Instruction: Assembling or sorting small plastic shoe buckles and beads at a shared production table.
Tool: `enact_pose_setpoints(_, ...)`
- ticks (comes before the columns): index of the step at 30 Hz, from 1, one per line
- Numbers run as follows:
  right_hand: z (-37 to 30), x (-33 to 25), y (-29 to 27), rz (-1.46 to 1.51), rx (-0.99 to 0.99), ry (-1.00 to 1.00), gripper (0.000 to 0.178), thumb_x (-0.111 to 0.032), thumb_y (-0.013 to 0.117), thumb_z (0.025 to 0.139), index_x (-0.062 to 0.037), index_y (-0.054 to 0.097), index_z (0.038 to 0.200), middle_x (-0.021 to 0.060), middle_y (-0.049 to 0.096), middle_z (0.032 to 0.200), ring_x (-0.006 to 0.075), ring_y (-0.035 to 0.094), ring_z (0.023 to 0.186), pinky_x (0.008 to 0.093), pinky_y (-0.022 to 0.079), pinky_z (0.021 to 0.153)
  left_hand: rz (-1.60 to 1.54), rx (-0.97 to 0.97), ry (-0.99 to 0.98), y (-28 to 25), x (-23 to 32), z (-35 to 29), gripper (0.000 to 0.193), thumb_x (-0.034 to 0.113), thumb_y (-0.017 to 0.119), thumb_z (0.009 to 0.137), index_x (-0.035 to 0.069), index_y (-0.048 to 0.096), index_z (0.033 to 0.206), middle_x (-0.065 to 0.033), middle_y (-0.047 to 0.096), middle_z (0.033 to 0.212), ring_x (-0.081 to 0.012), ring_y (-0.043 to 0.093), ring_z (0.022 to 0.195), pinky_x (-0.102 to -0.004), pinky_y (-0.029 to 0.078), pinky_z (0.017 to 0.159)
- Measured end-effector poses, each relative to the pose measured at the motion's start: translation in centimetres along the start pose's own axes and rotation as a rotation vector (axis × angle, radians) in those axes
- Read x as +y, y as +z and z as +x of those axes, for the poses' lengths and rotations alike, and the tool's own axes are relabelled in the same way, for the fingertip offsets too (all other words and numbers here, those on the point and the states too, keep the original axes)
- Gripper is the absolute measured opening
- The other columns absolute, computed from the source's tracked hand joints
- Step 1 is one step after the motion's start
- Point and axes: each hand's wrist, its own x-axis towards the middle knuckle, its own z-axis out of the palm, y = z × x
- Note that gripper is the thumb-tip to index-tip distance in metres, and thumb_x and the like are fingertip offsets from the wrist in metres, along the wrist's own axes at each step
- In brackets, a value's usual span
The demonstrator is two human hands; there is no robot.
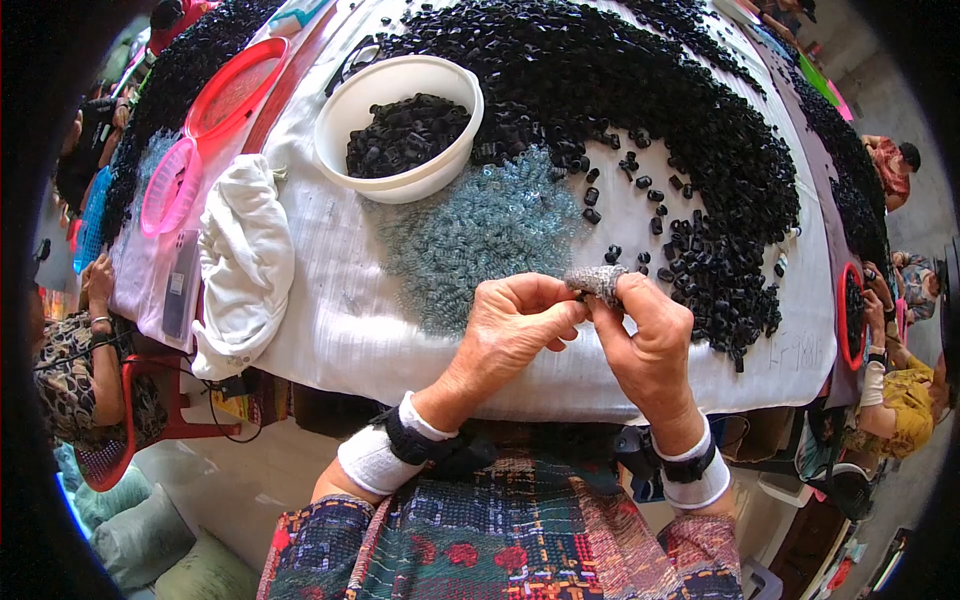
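My left hand (510, 318) and my right hand (652, 325) meet over the near part of the white-covered table, thumbs and fingers closed in pinches. A tiny dark piece sits between the fingertips, mostly hidden, so its kind is unclear. Grey knitted wrap (597, 281) covers a fingertip at my right hand. Just beyond my left hand lies a heap of small clear-grey coils like springs (480, 235). Small black plastic pieces (715, 265) spread past my right hand, some loose and others massed. More black pieces (410, 135) fill part of a white bowl (335, 165).
A bunched white cloth (245, 260) lies at the left, beside a phone-like flat device (181, 285). Pink (150, 205) and red (205, 125) baskets stand farther left. A red-rimmed basket (851, 315) is at the right. Other people sit along both sides; a red chair (165, 405) stands left.
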Motion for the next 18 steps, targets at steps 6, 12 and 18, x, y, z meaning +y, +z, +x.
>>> enact_pose_setpoints(6,-0.6,-0.2,0.6,0.021,0.045,0.02,0.021,0.006,0.064,0.073,0.0007,0.063,0.093,0.0161,0.061,0.08,0.0308,0.062,0.072,0.0346,0.05,0.063,-0.007,0.046,-0.015,0.3,0.1,0.0,0.013,0.011,0.065,0.085,0.0,0.065,0.092,-0.0065,0.068,0.08,-0.0092,0.062,0.067,-0.0225,0.052,0.06)
enact_pose_setpoints(12,-0.1,-0.2,0.3,-0.027,0.038,-0.101,0.035,-0.005,0.073,0.067,0.0015,0.06,0.099,0.0192,0.058,0.098,0.0347,0.059,0.087,0.0387,0.049,0.074,-0.163,0.034,-0.069,-0.1,0.9,0.2,0.012,0.01,0.063,0.086,0.0,0.064,0.093,-0.0074,0.068,0.083,-0.0112,0.063,0.066,-0.0226,0.052,0.059)
enact_pose_setpoints(18,-0.8,0.1,1.5,-0.102,-0.027,-0.111,0.041,-0.013,0.077,0.066,0.0042,0.056,0.097,0.0207,0.055,0.097,0.0366,0.056,0.087,0.0406,0.049,0.074,-0.237,0.038,-0.069,0.0,0.5,0.1,0.013,0.01,0.064,0.085,0.0,0.064,0.093,-0.009,0.067,0.084,-0.0149,0.066,0.072,-0.025,0.055,0.065)
